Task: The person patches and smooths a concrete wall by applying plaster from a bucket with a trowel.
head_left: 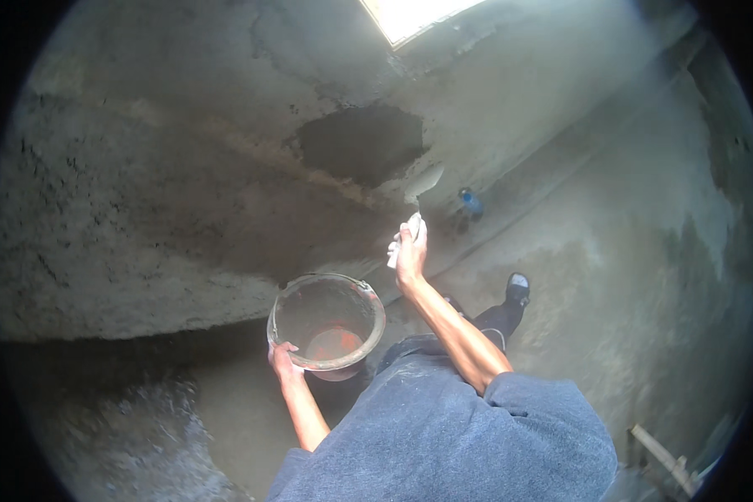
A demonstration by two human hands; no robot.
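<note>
My left hand (285,361) grips the rim of a bucket (376,326) with mortar-stained edges. Reddish patches show on its inner bottom, and it hangs tilted beside my body. In my right hand (411,255) is a trowel (427,181), my fingers closed around its pale handle. The trowel's blade points away from me, close to the grey plastered wall. Just past the blade, a dark, damp-looking patch (361,144) marks that wall. Whether the blade touches the wall I cannot tell.
A blue bottle (470,201) lies right of the trowel, near the foot of the wall. My shod foot (518,289) stands on the grey floor. At the lower right is a wooden piece (665,458). A bright opening (414,17) is at the top.
</note>
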